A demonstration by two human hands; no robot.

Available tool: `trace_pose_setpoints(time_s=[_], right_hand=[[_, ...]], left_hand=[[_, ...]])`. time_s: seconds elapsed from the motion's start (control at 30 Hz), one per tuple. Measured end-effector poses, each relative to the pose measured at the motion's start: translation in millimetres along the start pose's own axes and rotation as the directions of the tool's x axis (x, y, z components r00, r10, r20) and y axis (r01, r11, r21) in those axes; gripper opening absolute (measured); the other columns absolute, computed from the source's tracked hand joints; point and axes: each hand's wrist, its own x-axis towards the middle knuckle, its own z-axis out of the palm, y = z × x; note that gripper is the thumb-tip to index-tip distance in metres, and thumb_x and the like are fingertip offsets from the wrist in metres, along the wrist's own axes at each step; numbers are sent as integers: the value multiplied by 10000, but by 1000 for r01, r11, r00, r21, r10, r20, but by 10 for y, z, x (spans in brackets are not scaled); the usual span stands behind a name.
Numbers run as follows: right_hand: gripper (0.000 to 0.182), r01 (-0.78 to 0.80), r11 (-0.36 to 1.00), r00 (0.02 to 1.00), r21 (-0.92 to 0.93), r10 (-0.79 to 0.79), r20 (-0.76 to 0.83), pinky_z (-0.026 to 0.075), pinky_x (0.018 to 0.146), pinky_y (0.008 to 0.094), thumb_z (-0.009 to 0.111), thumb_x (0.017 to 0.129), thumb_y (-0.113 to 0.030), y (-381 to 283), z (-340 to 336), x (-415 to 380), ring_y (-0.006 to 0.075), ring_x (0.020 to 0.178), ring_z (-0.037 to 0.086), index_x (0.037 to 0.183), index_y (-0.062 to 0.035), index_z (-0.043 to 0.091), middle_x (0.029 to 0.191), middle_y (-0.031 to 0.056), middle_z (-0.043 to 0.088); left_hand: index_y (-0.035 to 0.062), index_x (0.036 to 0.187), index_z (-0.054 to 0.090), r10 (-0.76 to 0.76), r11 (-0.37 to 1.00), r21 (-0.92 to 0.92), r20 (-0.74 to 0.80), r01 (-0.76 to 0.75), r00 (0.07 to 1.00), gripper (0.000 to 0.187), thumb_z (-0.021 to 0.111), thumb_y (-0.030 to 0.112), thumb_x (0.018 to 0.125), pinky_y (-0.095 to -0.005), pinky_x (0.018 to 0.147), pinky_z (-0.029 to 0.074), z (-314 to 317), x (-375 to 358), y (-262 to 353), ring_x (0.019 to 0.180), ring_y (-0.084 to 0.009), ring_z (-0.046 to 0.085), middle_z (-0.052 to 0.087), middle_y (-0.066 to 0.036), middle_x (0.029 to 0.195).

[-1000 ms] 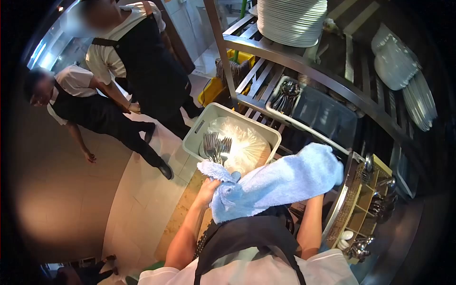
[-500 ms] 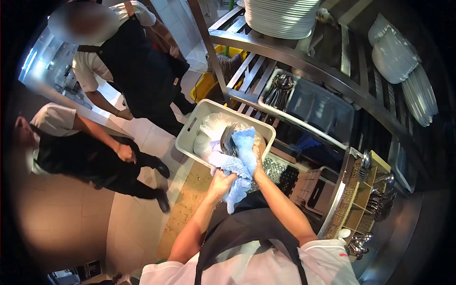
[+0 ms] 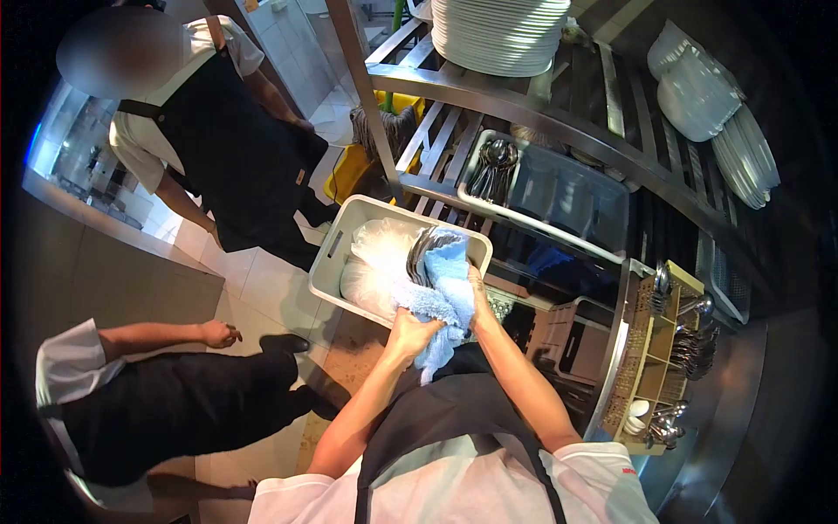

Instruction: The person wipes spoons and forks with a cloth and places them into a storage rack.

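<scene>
My left hand (image 3: 410,336) is closed on the lower part of a light blue cloth (image 3: 448,266). My right hand (image 3: 477,295) grips the same cloth from its right side, most of its fingers hidden behind the fabric. A bundle of dark-looking metal cutlery (image 3: 422,258) pokes out of the cloth's fold; which kind is hard to make out. Both hands are over the near edge of a pale plastic bin (image 3: 325,281). Inside that bin, beside the cutlery, sits a clear plastic bag (image 3: 374,262), its contents washed out by glare.
On the right stands a metal rack (image 3: 524,102) with stacked white plates (image 3: 496,35) and a cutlery tray (image 3: 559,196). A divided cutlery holder (image 3: 650,367) is near my right elbow. Two co-workers in dark aprons, one upper left (image 3: 236,140), one lower left (image 3: 175,410), stand close by.
The lower-left co-worker has moved closer and lower in view, with one arm now reaching out. My view has shifted slightly. Both hands keep hold of the cloth, with the cutlery still in its fold.
</scene>
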Motion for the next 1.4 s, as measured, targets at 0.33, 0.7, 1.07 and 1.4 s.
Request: trace_pose_setpoints(time_s=[0.33, 0.7, 1.07, 1.4], right_hand=[[239, 87, 995, 996, 44, -86, -13, 472, 630, 251, 431, 850, -249, 79, -21, 59, 119, 744, 545, 993, -77, 514, 846, 26, 549], [409, 173, 956, 984, -236, -179, -2, 487, 654, 297, 434, 824, -395, -72, -167, 119, 168, 737, 570, 984, -26, 510, 876, 76, 569], [129, 276, 943, 936, -187, -307, -169, 471, 549, 251, 457, 825, -67, -459, -116, 27, 138, 621, 568, 900, -29, 554, 779, 55, 587], [136, 358, 934, 887, -22, -347, -306, 385, 385, 233, 546, 815, -246, -596, -138, -44, 94, 450, 479, 777, -115, 545, 624, -17, 524]], left_hand=[[3, 863, 580, -5, 950, -311, 61, 23, 998, 164, 533, -5, 706, -264, 692, 424, -144, 81, -95, 759, -113, 533, 582, -40, 815], [-2, 914, 551, -26, 962, -266, 116, 57, 993, 211, 501, -9, 709, -269, 694, 426, -66, 206, -103, 772, -134, 541, 573, -49, 853], [-6, 910, 552, 19, 917, -392, 220, 71, 975, 185, 500, 10, 733, -256, 722, 412, 160, 179, 43, 795, -124, 535, 578, -41, 850], [7, 856, 554, 18, 990, -138, 260, 19, 966, 161, 510, 43, 706, -253, 675, 405, 393, 159, -3, 746, -115, 515, 559, -30, 809]])
